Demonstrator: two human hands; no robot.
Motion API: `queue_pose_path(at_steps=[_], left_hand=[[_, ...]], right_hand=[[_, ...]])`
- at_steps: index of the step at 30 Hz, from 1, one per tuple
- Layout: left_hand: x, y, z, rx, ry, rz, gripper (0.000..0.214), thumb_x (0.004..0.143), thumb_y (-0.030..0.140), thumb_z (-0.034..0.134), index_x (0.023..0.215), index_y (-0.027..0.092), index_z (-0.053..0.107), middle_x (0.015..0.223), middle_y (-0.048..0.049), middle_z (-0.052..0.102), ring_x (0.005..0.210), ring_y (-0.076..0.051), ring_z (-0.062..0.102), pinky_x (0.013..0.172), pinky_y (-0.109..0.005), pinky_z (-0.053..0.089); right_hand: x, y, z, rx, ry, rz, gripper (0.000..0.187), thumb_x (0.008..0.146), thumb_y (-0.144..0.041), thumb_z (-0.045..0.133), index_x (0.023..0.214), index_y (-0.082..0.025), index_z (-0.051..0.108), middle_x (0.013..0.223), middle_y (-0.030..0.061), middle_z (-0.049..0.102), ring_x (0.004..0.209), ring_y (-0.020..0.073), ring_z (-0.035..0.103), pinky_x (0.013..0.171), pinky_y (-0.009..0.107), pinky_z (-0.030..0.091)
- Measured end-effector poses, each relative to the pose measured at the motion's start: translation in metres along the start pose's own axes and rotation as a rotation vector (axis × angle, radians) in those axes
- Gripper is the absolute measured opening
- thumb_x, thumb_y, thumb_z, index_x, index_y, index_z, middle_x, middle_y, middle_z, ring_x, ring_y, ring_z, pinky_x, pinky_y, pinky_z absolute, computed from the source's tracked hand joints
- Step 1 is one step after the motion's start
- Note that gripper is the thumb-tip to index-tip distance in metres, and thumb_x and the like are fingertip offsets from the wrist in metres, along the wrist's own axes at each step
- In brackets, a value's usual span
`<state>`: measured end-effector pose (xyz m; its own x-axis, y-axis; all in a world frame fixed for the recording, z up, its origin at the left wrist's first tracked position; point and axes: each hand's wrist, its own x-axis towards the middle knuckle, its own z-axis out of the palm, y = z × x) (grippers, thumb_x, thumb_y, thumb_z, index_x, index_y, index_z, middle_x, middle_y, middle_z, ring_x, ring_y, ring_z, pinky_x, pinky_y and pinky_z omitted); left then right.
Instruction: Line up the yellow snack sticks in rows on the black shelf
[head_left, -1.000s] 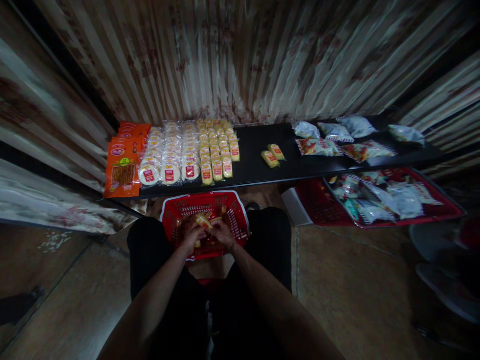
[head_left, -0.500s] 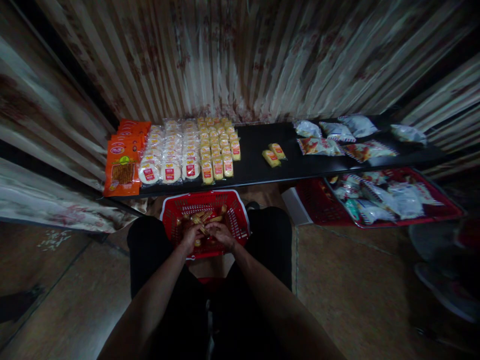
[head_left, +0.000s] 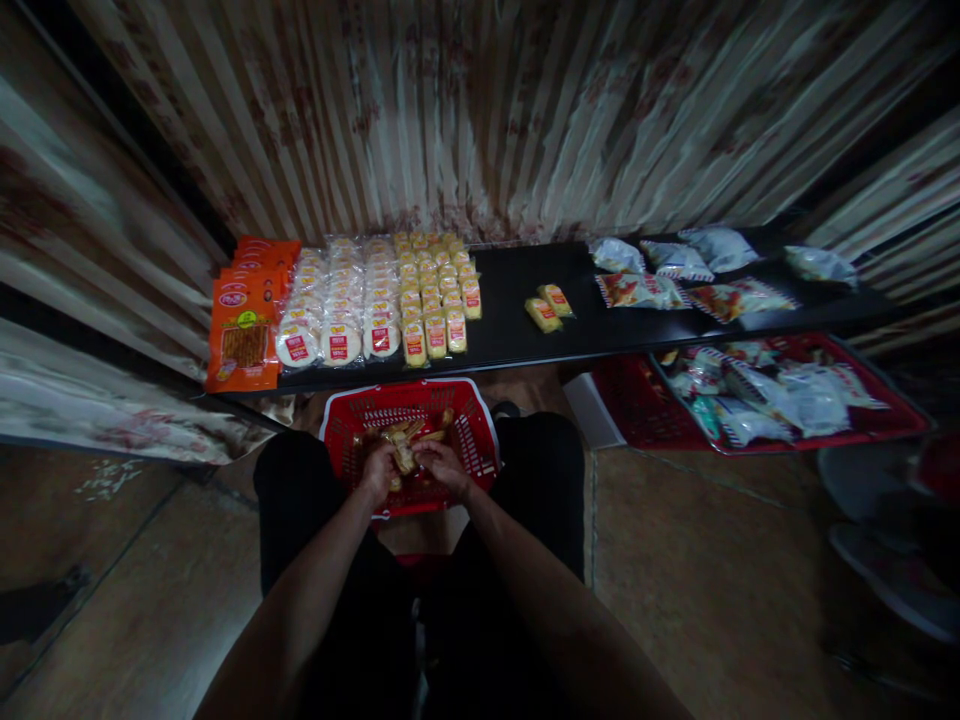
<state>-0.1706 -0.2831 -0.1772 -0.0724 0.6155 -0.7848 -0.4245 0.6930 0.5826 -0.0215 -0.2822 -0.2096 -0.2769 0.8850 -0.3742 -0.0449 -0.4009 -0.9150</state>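
Note:
A red plastic basket [head_left: 465, 415] rests between my knees and holds several small yellow snack packets [head_left: 431, 436]. Both hands are down inside it, close together. My left hand [head_left: 377, 470] is curled round a bunch of the yellow packets [head_left: 403, 452]. My right hand [head_left: 442, 466] is closed against the same bunch from the right side. The fingers are dim and partly hidden by the packets.
A black shelf [head_left: 510, 330] runs across in front, with orange packets [head_left: 244, 325], round white packets [head_left: 341, 300], rows of yellow packets [head_left: 435, 290], two loose yellow packets [head_left: 547, 308] and bagged snacks [head_left: 675, 275]. A second red basket [head_left: 637, 410] of bags sits at the right. Curtains hang behind.
My hands have stayed in the basket, shifting and regrouping the yellow packets between them. The single packet raised a second ago has dropped back into the bunch.

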Motion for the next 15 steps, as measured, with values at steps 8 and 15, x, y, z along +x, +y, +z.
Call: queue_pose_path(at_steps=[8,15], left_hand=[[-0.01,-0.004,0.005,0.076,-0.129,-0.02,0.019,0.07,0.031,0.061,0.081,0.016,0.064,0.082,-0.0069,0.07,0.082,-0.018,0.064,0.071,-0.026,0.046],[-0.011,-0.007,0.004,0.094,-0.197,-0.028,0.04,0.073,0.04,0.066,0.107,0.018,0.062,0.118,-0.0107,0.063,0.104,-0.02,0.06,0.085,-0.029,0.045]], right_hand=[[-0.003,-0.01,0.006,-0.109,0.091,0.012,0.033,0.066,-0.051,0.069,0.077,-0.021,0.061,0.081,0.0019,0.067,0.081,0.0188,0.064,0.081,0.033,0.05],[-0.011,-0.02,0.0,-0.39,0.147,-0.082,0.031,0.076,-0.049,0.061,0.091,-0.023,0.067,0.087,0.0039,0.07,0.084,0.0211,0.064,0.078,0.032,0.049]])
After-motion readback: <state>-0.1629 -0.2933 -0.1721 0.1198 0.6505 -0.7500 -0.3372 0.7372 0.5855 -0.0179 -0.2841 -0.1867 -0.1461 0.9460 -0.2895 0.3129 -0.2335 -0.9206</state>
